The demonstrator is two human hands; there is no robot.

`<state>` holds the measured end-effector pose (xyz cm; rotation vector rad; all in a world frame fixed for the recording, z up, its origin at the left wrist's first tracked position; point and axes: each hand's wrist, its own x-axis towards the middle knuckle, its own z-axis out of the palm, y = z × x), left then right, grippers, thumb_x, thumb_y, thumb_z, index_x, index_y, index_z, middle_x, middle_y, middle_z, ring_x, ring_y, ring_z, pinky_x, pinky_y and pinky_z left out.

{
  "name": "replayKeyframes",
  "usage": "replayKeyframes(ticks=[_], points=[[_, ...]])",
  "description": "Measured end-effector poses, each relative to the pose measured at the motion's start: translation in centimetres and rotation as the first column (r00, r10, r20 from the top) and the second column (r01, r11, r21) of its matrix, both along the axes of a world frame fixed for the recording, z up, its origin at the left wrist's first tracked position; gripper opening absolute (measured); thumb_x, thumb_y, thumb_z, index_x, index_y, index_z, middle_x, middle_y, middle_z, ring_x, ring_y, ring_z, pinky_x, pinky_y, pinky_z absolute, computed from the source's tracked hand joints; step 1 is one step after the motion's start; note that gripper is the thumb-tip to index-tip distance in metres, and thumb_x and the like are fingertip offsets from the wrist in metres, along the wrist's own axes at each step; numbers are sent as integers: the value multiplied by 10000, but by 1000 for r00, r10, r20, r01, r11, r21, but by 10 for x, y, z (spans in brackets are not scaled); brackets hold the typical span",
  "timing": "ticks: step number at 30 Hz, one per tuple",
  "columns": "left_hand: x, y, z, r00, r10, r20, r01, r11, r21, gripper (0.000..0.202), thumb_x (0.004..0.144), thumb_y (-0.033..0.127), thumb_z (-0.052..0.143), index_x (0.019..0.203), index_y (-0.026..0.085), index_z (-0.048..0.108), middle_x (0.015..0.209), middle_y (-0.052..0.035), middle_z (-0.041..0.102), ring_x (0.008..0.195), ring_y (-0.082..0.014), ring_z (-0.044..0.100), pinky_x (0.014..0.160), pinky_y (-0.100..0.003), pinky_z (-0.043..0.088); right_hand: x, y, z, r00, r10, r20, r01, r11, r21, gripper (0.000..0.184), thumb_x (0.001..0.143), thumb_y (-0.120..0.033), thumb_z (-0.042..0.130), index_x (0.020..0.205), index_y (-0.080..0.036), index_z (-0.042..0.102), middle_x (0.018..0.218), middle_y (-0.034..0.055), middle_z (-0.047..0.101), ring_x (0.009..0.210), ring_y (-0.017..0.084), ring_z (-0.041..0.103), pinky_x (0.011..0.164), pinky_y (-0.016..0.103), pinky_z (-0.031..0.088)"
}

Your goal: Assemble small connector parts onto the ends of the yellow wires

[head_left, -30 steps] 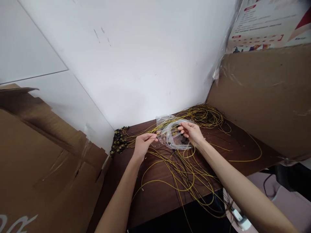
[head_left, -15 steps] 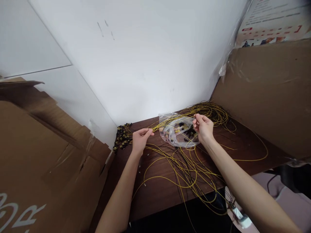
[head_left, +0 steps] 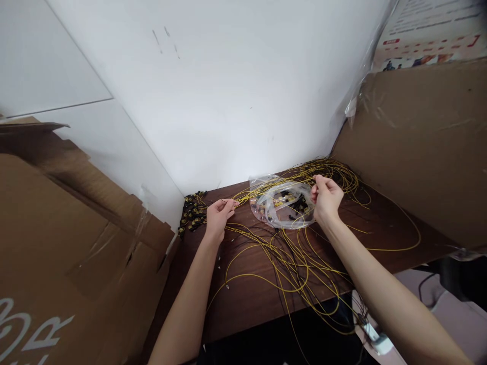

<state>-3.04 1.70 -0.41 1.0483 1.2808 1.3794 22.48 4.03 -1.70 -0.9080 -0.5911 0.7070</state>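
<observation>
My left hand (head_left: 219, 217) is closed, thumb against fingers, pinching a thin wire at the left end of a yellow and black wire bundle (head_left: 258, 191). To its left lies a pile of small black and yellow connectors (head_left: 192, 212). My right hand (head_left: 327, 196) is also closed in a pinch, with a thin wire at its fingertips, right of a clear plastic bag (head_left: 262, 223). Inside the bag are more black and yellow connector parts (head_left: 292, 203). Behind my right hand the bundle ends in a coiled tangle (head_left: 342, 170). Loose yellow wires (head_left: 281, 261) spread in front of the bag.
The brown tabletop (head_left: 243, 314) meets a white wall (head_left: 243, 91) at the back. A large cardboard box (head_left: 76, 243) stands on the left, another cardboard box (head_left: 418, 152) on the right. A white plug-like block (head_left: 378, 342) lies below the table's front edge.
My right hand has moved right and slightly up, away from the left hand along the wires. My left hand has shifted only slightly left.
</observation>
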Motion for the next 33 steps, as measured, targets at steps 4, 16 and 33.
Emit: replayKeyframes(ticks=[4, 16, 33], points=[[-3, 1, 1, 994, 23, 110, -24, 1000, 5, 340, 555, 385, 760, 729, 117, 643, 746, -50, 662, 686, -95, 574, 761, -295, 486, 2, 1, -1, 999, -19, -36, 19, 1000, -7, 273, 657, -392, 689, 691, -149, 569, 419, -82, 441, 318, 25, 318, 290, 146, 201], [-20, 9, 4, 933, 176, 312, -197, 980, 34, 326, 522, 313, 784, 736, 116, 637, 664, 11, 610, 539, -34, 492, 639, -237, 502, 10, 1, 1, 997, 7, -73, -11, 998, -59, 426, 625, -490, 700, 565, -178, 415, 400, -95, 386, 318, 24, 303, 288, 155, 193], [25, -11, -4, 911, 5, -411, 150, 927, 343, 171, 741, 302, 619, 725, 144, 682, 753, -52, 666, 693, -142, 593, 630, -236, 451, -22, -24, 2, 369, -252, 895, -157, 932, 328, 158, 816, -164, 539, 919, -221, 645, 947, 53, 637, 926, 205, 554, 840, 395, 425]])
